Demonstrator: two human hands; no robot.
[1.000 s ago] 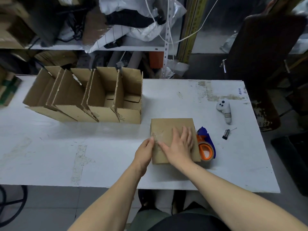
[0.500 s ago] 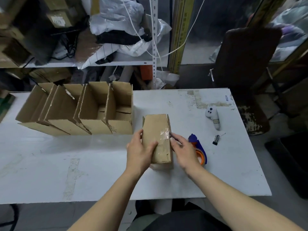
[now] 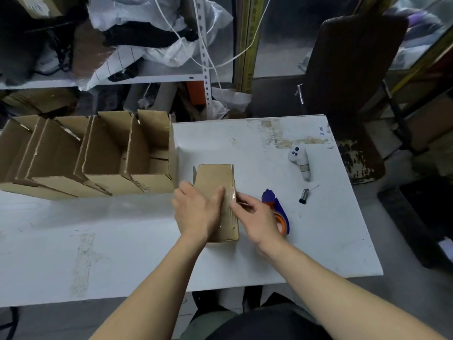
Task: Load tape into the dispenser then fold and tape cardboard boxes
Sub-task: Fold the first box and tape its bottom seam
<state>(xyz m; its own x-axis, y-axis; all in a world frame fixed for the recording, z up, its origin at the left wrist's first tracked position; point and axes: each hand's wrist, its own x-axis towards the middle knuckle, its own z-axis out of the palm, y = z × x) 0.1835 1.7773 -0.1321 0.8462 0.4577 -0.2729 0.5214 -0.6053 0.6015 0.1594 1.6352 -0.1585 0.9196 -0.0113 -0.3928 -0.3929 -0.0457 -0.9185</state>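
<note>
A small brown cardboard box (image 3: pixel 212 178) stands on its narrow side on the white table (image 3: pixel 127 244), with clear tape shining along its upper right edge. My left hand (image 3: pixel 196 212) grips the box from the left, thumb laid across its top. Fingertips of my right hand (image 3: pixel 255 217) press against the box's right face beside the tape. The blue and orange tape dispenser (image 3: pixel 279 209) lies on the table just right of the box, partly hidden behind my right hand.
A row of several open cardboard boxes (image 3: pixel 103 155) stands at the back left of the table. A white controller (image 3: pixel 301 163) and a small black cylinder (image 3: pixel 304 196) lie at the right. A dark chair (image 3: pixel 348 82) stands beyond the table's far right corner.
The box lay flat under both hands, then was tipped up onto its side. My left hand moved onto its left side and top, and my right hand went to its right face.
</note>
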